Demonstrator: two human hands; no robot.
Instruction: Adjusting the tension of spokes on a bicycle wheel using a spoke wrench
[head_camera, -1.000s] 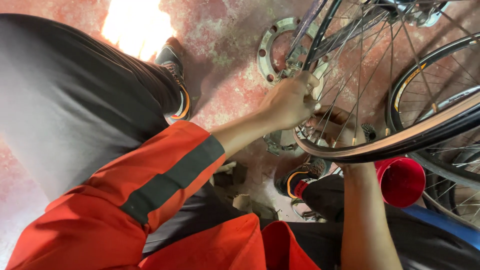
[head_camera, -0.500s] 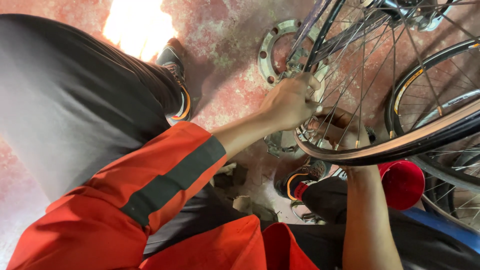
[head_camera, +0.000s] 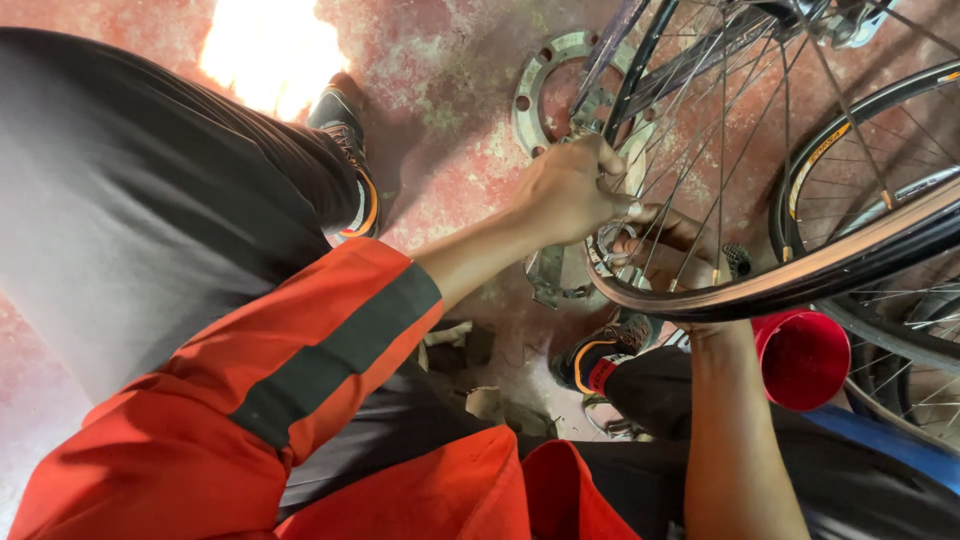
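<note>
Your left hand (head_camera: 570, 190) is closing in a fist on the thin steel spokes (head_camera: 700, 170) of the black-tyred, tan-walled bicycle wheel (head_camera: 800, 275), which is sitting low before you at upper right. Your right hand (head_camera: 665, 240) is reaching between those spokes behind the rim; you cannot tell its grip. A red plastic cup (head_camera: 805, 355) is standing just below the rim.

Orange sleeve (head_camera: 300, 350) with a dark band, dark trousers (head_camera: 130, 210), black orange-trimmed shoes (head_camera: 345, 130).
</note>
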